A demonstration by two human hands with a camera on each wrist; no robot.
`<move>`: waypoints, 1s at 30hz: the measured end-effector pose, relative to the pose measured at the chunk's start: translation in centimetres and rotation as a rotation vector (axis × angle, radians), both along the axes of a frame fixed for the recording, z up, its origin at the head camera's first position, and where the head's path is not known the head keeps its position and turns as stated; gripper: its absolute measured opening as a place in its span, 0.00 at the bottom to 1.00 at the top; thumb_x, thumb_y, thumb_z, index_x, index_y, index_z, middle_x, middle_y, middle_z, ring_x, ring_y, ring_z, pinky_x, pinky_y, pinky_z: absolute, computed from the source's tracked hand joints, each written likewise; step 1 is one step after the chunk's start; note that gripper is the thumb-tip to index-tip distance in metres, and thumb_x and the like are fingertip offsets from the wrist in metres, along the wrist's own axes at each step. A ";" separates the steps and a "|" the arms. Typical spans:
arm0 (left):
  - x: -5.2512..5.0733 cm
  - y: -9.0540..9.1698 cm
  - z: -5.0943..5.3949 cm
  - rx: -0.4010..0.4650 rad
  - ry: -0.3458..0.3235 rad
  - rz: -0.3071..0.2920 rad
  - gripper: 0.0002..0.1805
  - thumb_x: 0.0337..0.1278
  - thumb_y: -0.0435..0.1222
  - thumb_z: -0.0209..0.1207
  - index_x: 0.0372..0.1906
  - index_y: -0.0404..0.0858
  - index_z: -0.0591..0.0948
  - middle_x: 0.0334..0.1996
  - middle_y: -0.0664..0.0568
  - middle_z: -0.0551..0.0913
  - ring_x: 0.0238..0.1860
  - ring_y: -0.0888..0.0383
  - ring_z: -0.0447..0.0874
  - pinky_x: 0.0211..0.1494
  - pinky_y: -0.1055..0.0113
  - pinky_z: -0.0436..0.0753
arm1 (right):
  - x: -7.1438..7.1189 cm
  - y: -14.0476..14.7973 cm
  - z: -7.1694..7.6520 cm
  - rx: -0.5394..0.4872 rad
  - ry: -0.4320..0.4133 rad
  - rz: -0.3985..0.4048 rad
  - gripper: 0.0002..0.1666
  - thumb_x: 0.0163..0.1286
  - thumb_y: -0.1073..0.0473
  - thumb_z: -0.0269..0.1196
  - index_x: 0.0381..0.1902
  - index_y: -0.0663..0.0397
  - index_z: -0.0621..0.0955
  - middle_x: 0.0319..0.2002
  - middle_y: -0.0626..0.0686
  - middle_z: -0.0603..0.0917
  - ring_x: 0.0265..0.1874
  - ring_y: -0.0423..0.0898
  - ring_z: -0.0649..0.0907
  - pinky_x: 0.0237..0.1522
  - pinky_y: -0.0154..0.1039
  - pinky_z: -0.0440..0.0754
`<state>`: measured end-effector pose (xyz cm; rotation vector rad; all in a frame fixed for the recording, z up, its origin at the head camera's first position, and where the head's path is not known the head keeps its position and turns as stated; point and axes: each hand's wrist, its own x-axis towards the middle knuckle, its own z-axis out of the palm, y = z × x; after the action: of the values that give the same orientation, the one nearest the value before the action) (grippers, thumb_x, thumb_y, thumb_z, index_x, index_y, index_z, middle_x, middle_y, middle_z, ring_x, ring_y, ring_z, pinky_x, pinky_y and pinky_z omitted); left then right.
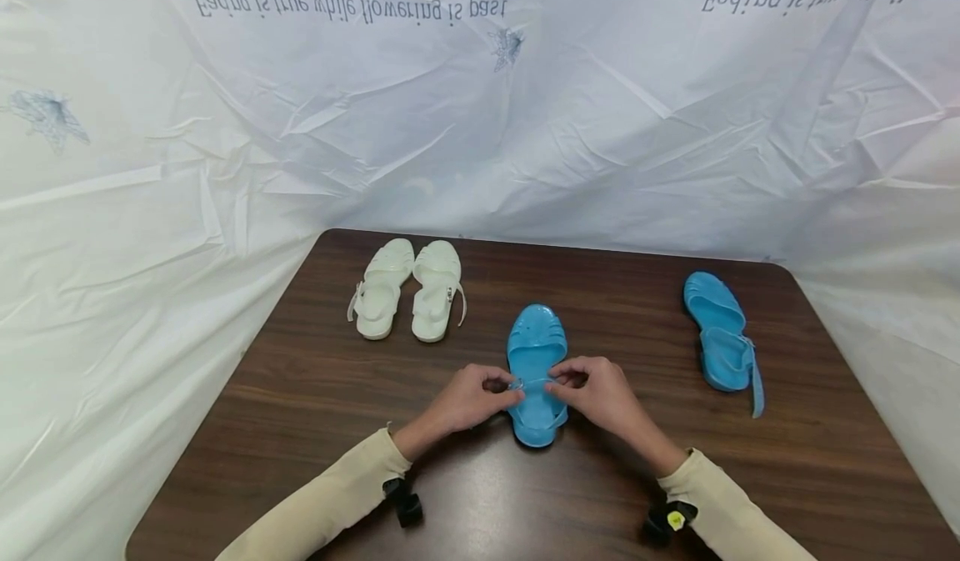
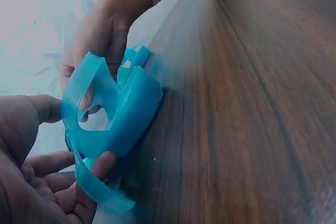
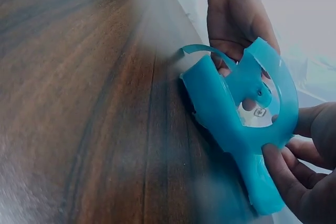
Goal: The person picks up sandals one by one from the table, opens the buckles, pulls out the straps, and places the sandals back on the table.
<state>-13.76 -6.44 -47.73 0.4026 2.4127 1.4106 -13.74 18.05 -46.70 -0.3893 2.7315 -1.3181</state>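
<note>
A blue sandal (image 1: 537, 328) lies toe away from me on the table, between both hands. My left hand (image 1: 467, 398) pinches the left side of its ankle strap near the buckle; my right hand (image 1: 609, 396) pinches the strap's right side. In the left wrist view, the strap's loose end (image 2: 102, 195) hangs across the fingers of my left hand (image 2: 31, 166). The right wrist view has the sandal (image 3: 212, 103) tilted in the picture, a small metal buckle (image 3: 260, 112) inside the strap loop, and my right hand (image 3: 310, 166) at the strap's side.
A pair of white sandals (image 1: 431, 298) stands at the table's back left. Another blue sandal (image 1: 723, 361), its strap hanging out, lies at the right. White printed cloth (image 1: 450, 127) rises behind the dark wooden table (image 1: 300, 394) and down its sides.
</note>
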 end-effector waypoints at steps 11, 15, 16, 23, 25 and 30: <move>0.2 -0.7 -0.2 0.099 -0.050 -0.044 0.20 0.68 0.46 0.65 0.57 0.38 0.83 0.49 0.49 0.88 0.43 0.60 0.87 0.45 0.64 0.85 | -1.1 -0.1 0.6 0.008 0.038 0.149 0.14 0.70 0.54 0.69 0.48 0.55 0.88 0.38 0.46 0.88 0.38 0.40 0.86 0.39 0.35 0.84; 0.3 -1.3 -0.3 0.109 -0.059 -0.068 0.19 0.68 0.43 0.65 0.57 0.37 0.83 0.46 0.50 0.88 0.40 0.61 0.86 0.42 0.66 0.84 | -1.3 -0.8 0.7 0.027 0.019 0.208 0.15 0.71 0.51 0.68 0.50 0.52 0.88 0.43 0.46 0.89 0.42 0.40 0.86 0.43 0.37 0.85; 0.3 -1.4 -0.4 0.105 -0.063 -0.074 0.19 0.69 0.43 0.65 0.57 0.37 0.83 0.44 0.51 0.88 0.39 0.61 0.86 0.42 0.66 0.84 | -1.4 -1.0 0.7 0.033 0.012 0.224 0.17 0.71 0.49 0.68 0.51 0.52 0.88 0.44 0.46 0.89 0.43 0.41 0.86 0.44 0.38 0.85; 0.6 -1.8 -0.8 0.095 -0.069 -0.109 0.14 0.72 0.40 0.61 0.53 0.36 0.85 0.38 0.55 0.88 0.38 0.61 0.85 0.41 0.68 0.83 | -1.9 -1.9 0.4 0.068 -0.045 0.308 0.23 0.70 0.40 0.67 0.52 0.48 0.87 0.48 0.45 0.88 0.48 0.42 0.85 0.48 0.42 0.85; 0.6 -1.8 -0.9 0.101 -0.071 -0.115 0.13 0.73 0.39 0.61 0.51 0.36 0.85 0.37 0.54 0.88 0.38 0.60 0.86 0.41 0.69 0.83 | -2.0 -2.0 0.4 0.069 -0.057 0.325 0.22 0.70 0.39 0.67 0.51 0.47 0.87 0.47 0.44 0.88 0.47 0.41 0.85 0.47 0.40 0.84; 0.6 -1.9 -1.1 0.131 -0.082 -0.122 0.12 0.73 0.37 0.60 0.50 0.33 0.85 0.36 0.49 0.89 0.39 0.57 0.88 0.41 0.69 0.83 | -2.4 -2.2 0.2 0.055 -0.072 0.384 0.19 0.69 0.44 0.70 0.51 0.48 0.87 0.45 0.42 0.88 0.41 0.38 0.84 0.41 0.36 0.83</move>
<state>-13.20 -8.32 -48.80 0.5039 2.1999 1.5054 -16.10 15.86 -46.46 -0.7961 2.4629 -1.1278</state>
